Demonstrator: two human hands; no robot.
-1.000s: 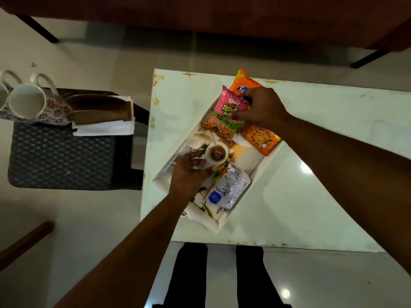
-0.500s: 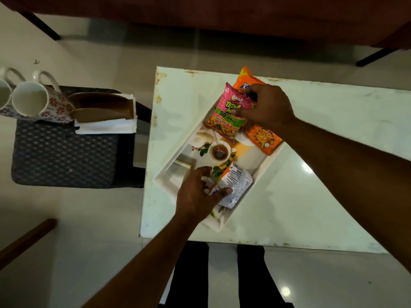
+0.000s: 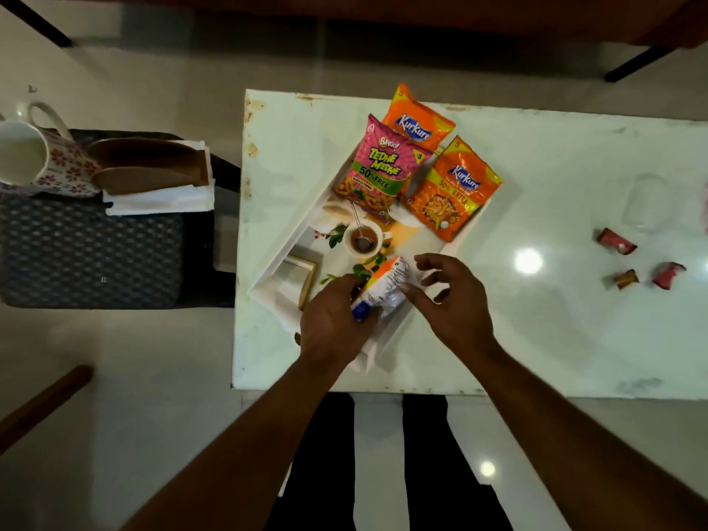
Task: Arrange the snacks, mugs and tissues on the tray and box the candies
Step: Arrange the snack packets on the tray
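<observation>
1. Tray point(image 3: 285, 254): one, white with a printed picture of a tea cup, set diagonally on the white table point(image 3: 536, 339).
2. Snack packets: four. Pink Bingo packet point(image 3: 377, 168) and two orange Kurkure packets, one at the tray's 12 o'clock end point(image 3: 417, 120), one toward 2 o'clock point(image 3: 450, 189), overlapping the rim. Fourth, a white-and-orange packet point(image 3: 383, 289), at the tray's 5 o'clock end.
3. Left hand point(image 3: 337, 323): fingers closed around the white-and-orange packet's lower end.
4. Right hand point(image 3: 454, 300): fingers spread and curled, thumb tip touching the same packet's side; not gripping.
5. Candies: three, loose on the table at 3 o'clock, well apart from the tray: two red point(image 3: 617, 241) point(image 3: 668, 274), one brown point(image 3: 626, 279).
6. Mug point(image 3: 42, 159): one in view, floral, lying on its side on a dark stool point(image 3: 88, 254) at 9 o'clock.
7. Tissues point(image 3: 161, 199): one white stack beside the mug, under a brown holder point(image 3: 149, 162).
</observation>
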